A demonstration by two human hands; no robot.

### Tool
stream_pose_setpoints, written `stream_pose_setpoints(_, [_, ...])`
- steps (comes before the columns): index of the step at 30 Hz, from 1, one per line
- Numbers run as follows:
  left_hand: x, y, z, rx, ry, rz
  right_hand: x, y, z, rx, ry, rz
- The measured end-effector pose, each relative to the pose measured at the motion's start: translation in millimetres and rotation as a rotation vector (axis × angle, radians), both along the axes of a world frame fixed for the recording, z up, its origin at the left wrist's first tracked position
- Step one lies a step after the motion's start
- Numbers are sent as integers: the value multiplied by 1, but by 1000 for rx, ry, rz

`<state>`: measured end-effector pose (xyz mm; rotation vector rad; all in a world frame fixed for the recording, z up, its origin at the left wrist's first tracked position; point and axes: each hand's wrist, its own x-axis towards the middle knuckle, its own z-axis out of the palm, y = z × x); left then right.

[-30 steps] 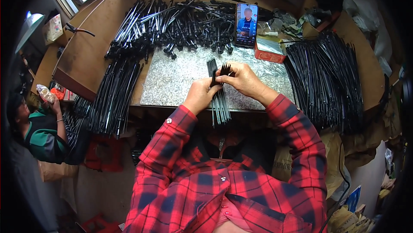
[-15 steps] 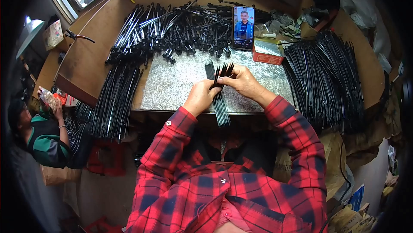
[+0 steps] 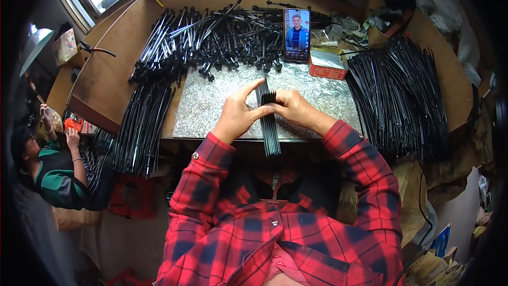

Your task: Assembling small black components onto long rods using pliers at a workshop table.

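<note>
Several thin black rods (image 3: 271,135) are pinched side by side in the right hand (image 3: 295,109), over the near edge of a speckled sheet (image 3: 206,111) on the counter (image 3: 168,125). The left hand (image 3: 234,114) spreads thumb and forefinger against them, though whether its hidden fingers grip, I cannot tell. Beyond stand a lit phone (image 3: 297,35) and a red box (image 3: 327,70), with a tangled heap (image 3: 211,43) leftward; rightward, a dark bundle (image 3: 402,95).

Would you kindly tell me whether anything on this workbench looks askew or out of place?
The back pile of black rods looks askew: its rods cross at many angles, while the stack at the right lies mostly side by side. I see no clear spill or damage.
</note>
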<state>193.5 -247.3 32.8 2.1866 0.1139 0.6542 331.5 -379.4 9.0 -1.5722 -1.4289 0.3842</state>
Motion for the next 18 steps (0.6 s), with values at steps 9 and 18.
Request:
stream_pose_setpoints(9, [-4,-17,6,-590,-28,-265,-9,-10,4,-103,-10,19])
stream_pose_setpoints(18, [-22,-21,7,-724,-19,-195,100,-28,31,-94,-382,-529])
